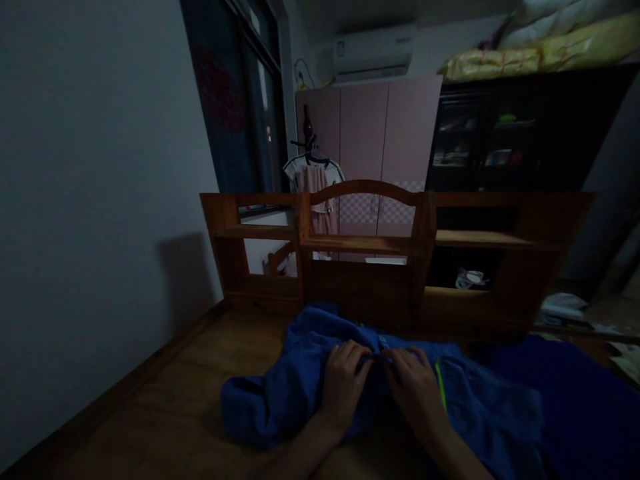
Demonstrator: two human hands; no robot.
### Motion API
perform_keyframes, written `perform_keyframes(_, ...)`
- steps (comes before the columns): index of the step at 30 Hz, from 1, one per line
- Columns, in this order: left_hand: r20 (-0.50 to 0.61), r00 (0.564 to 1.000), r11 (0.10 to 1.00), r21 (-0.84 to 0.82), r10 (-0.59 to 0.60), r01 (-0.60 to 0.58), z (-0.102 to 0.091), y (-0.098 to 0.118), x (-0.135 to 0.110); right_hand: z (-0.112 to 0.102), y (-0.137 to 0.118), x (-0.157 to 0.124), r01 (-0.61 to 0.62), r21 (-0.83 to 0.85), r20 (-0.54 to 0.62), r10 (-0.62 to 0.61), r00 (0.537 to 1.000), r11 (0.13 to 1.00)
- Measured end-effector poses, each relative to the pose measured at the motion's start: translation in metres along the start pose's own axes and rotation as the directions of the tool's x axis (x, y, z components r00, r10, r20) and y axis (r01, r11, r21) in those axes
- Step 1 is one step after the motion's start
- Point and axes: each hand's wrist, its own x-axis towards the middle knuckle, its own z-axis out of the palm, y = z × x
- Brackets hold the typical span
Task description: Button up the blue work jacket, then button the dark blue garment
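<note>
A blue jacket (300,373) with a bright green stripe lies crumpled on the wooden surface, its sleeves spread to both sides. My left hand (346,377) is closed in a pinch on the fabric near the jacket's middle. Close beside it, my right hand (413,380) also pinches the cloth, fingertips almost meeting those of the left. The small part between the fingertips is too dark to make out.
A wooden shelf unit (360,245) stands along the far edge. At the left rises a pale wall (100,200). Dark blue cloth (565,380) lies at the right. Beyond are a pink wardrobe (363,133), hanging clothes (314,177) and a dark cabinet (550,133).
</note>
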Motion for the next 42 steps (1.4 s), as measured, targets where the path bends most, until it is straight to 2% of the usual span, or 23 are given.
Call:
perform_keyframes(4,0.039,0.994,0.981,-0.165,-0.101,0.106,-0.003,-0.002,0.004,0.002,0.000,-0.001,-0.022,0.053,0.011,0.022,1.000,0.998)
perform_keyframes(8,0.145,0.979,0.931,-0.313,-0.146,0.185,-0.007,-0.009,0.010,0.001,-0.003,-0.001,-0.044,0.093,0.029,0.041,0.999,0.995)
perform_keyframes(13,0.249,0.961,0.926,-0.321,-0.121,0.200,-0.008,-0.015,0.012,-0.002,-0.007,-0.001,-0.078,0.176,0.077,0.065,0.995,0.981)
perform_keyframes(20,0.194,0.979,0.969,-0.221,-0.070,0.113,-0.008,-0.008,0.004,-0.014,-0.008,0.004,-0.089,0.270,0.186,0.039,0.982,0.959)
perform_keyframes(27,0.117,0.993,0.990,-0.138,0.013,0.003,-0.005,-0.002,0.000,-0.011,0.006,0.002,-0.027,0.242,0.235,-0.032,0.971,0.970)
perform_keyframes(31,0.073,0.997,0.985,-0.174,0.010,0.003,-0.004,-0.004,0.001,-0.011,0.006,0.000,0.016,0.223,0.226,-0.068,0.972,0.975)
perform_keyframes(34,0.079,0.997,0.974,-0.227,-0.008,0.025,-0.003,-0.006,0.002,-0.014,0.002,0.000,0.003,0.246,0.217,-0.058,0.974,0.969)
perform_keyframes(39,0.145,0.988,0.933,-0.346,-0.053,0.100,-0.006,-0.011,0.007,-0.013,0.003,-0.002,-0.104,0.387,0.191,0.031,0.981,0.916)
perform_keyframes(42,0.204,0.978,0.902,-0.415,-0.038,0.122,-0.009,-0.014,0.010,-0.010,0.005,-0.002,-0.168,0.467,0.202,0.081,0.976,0.868)
